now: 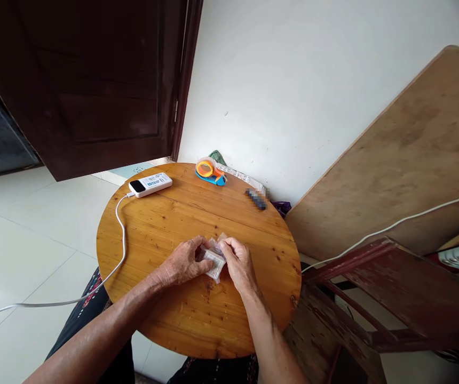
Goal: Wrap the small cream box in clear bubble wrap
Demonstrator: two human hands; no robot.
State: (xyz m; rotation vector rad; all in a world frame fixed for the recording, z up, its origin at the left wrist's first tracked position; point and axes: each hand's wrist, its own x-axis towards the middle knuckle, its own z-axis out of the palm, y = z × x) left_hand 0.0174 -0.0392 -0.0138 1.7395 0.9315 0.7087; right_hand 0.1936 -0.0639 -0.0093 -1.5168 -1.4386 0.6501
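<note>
Over the near half of the round wooden table (165,224), both hands hold a small white item in clear plastic wrapping (215,265); its exact kind I cannot make out. My left hand (184,261) grips its left side, the thumb lying across the top face. At the upper right, my right hand (238,261) pinches the crinkled clear film between thumb and fingers. Part of the item is hidden under the fingers.
A white power bank (155,184) with a white cable (123,234) lies at the back left. An orange and blue tape dispenser (210,172) and a blurred dark object (255,198) are at the back. A wooden chair (393,293) stands right; a white wall rises behind.
</note>
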